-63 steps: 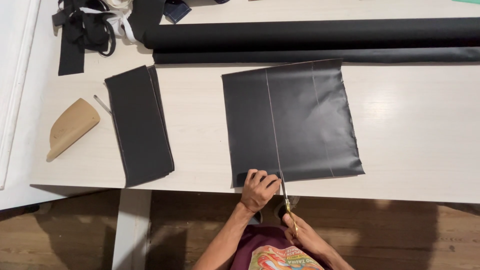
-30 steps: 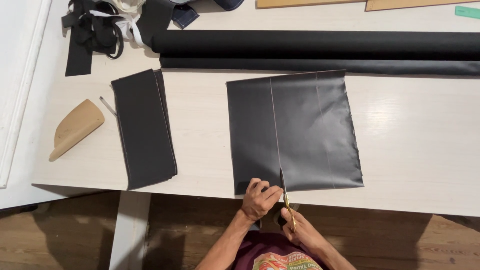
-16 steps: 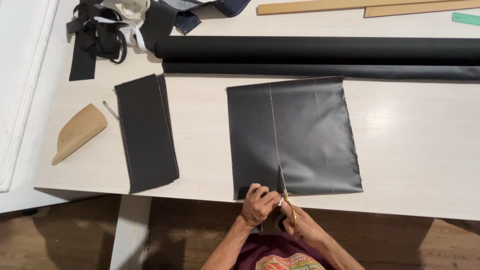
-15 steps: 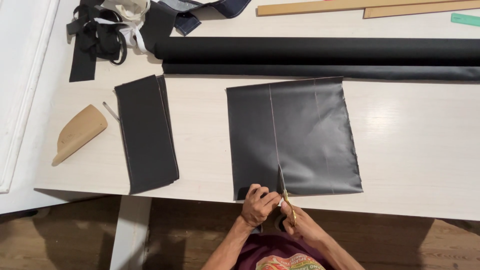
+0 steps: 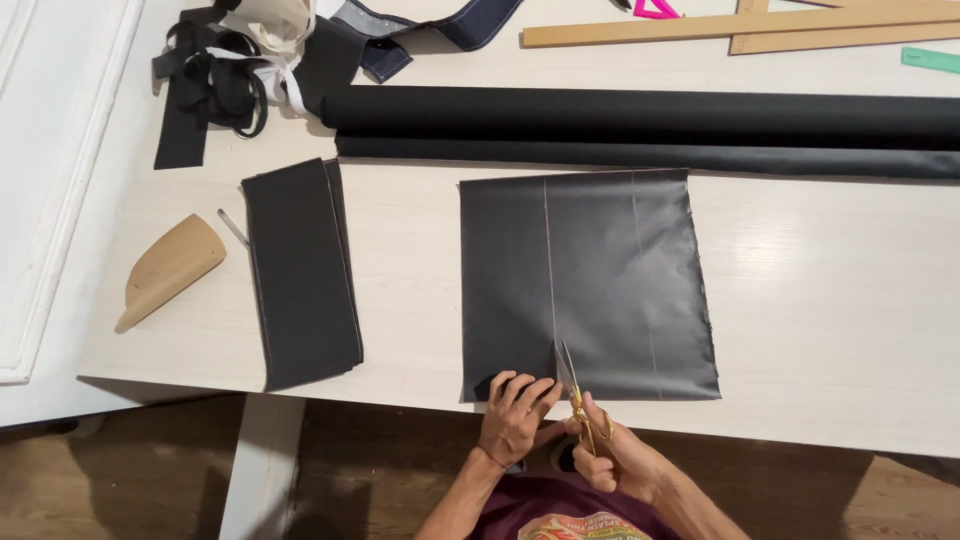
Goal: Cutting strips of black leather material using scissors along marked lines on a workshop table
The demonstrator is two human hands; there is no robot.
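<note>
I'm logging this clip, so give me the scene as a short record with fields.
Surface: pale wooden table
Left hand: flat on the near edge of the dark fabric square
Right hand: holds gold scissors, blades at the marked line
Left of square: folded dark fabric, tan wedge
Behind: black roll, wooden rulers

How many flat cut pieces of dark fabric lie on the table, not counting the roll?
2. One large square piece lies at the near edge under the scissors; one narrow stack lies left of it. More may be hidden within the stack.
</note>
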